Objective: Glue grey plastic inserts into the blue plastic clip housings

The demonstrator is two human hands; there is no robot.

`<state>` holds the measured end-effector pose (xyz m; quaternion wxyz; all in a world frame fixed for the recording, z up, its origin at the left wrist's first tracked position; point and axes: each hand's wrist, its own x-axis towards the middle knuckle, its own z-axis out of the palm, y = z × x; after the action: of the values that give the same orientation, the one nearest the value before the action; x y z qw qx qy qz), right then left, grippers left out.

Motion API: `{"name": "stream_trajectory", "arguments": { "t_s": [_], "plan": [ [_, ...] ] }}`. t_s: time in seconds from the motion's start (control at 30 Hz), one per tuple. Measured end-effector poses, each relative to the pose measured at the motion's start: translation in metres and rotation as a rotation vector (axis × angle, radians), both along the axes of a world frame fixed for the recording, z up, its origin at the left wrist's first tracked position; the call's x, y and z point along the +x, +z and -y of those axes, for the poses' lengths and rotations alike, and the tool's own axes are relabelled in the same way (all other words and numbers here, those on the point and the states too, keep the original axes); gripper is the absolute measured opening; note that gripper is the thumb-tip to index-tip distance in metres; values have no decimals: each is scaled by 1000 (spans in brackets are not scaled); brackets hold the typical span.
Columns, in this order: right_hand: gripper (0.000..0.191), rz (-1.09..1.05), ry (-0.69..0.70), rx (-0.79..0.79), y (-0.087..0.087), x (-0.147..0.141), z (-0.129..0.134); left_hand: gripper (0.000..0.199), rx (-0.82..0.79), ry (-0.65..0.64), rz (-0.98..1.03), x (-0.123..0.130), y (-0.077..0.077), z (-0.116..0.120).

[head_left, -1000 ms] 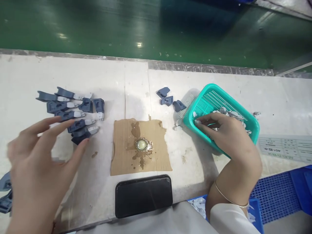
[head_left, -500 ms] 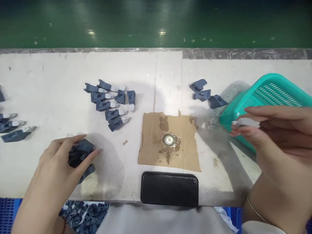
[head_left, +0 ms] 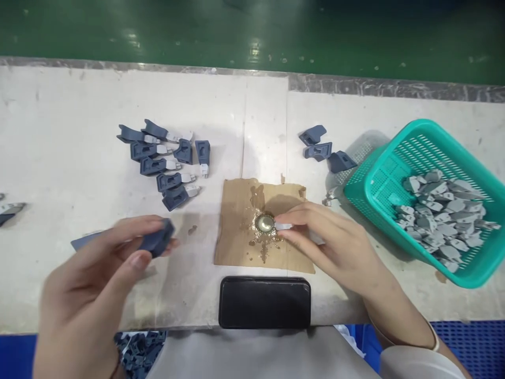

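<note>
Pinched between the fingers of my left hand [head_left: 106,263] is a dark blue-grey plastic part [head_left: 157,239], raised above the table's left side. My right hand [head_left: 331,237] grips a small light-grey plastic piece [head_left: 283,226] by its end. That piece's tip meets the edge of a small round dish of shiny liquid [head_left: 265,223]. Wet splashes surround the dish on a brown cardboard square [head_left: 232,247]. Another blue-grey part [head_left: 84,241] lies partly hidden behind my left hand.
Several blue-grey parts joined to light-grey pieces [head_left: 169,181] lie left of centre. Loose blue-grey parts [head_left: 317,151] lie near a green basket [head_left: 379,195] holding many light-grey pieces. A black phone [head_left: 264,302] rests at the front edge. Below the table is a heap of blue-grey parts [head_left: 140,352].
My right hand has moved left from over the basket to the dish, bringing the light-grey piece. My left hand has lifted a blue-grey part off the table. The view has shifted slightly.
</note>
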<state>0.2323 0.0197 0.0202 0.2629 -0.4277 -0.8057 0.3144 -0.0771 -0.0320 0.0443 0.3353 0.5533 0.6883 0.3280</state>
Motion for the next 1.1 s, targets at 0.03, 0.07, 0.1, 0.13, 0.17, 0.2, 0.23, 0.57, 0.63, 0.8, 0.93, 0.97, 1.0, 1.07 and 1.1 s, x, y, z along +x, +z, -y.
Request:
{"name": "stream_trajectory", "arguments": {
  "t_s": [0.03,0.07,0.1,0.13,0.17,0.2,0.23,0.57,0.63,0.8,0.93,0.97,1.0,1.07,1.1],
  "plan": [
    [16,20,31,30,-1,-2,0,21,-56,34,162,6,-2,-2],
    [16,43,58,63,-1,-4,1,18,-115,37,325,13,-4,-6],
    [17,70,80,95,-2,-5,1,15,-171,4,465,20,-7,-10],
    [16,101,99,122,-3,-7,2,16,-214,-61,564,27,-9,-14],
    [16,130,115,142,-5,-8,2,20,-254,-124,629,33,-12,-19],
    [15,154,126,157,-6,-9,2,24,-285,-171,670,39,-14,-22],
    [15,176,132,167,-7,-9,2,26,-303,-193,687,45,-16,-26],
    [17,154,130,120,-8,-11,2,20,-165,-388,525,60,-21,-36],
    [17,149,133,88,-8,-10,1,20,-189,-409,572,59,-24,-35],
    [14,-60,12,-82,-7,-4,-1,22,-309,-465,718,61,-34,-32],
    [13,-268,-91,-232,-5,0,0,23,-373,-549,738,62,-38,-29],
    [12,-304,-100,-264,-5,0,0,25,-375,-569,723,62,-38,-29],
    [11,-332,-105,-288,-5,-1,1,26,-378,-584,709,62,-39,-29],
    [9,-367,-98,-318,-4,-4,2,29,-379,-606,694,62,-39,-29],
    [9,-385,-88,-323,-4,-6,2,30,-381,-614,689,62,-39,-30]
  ]
}}
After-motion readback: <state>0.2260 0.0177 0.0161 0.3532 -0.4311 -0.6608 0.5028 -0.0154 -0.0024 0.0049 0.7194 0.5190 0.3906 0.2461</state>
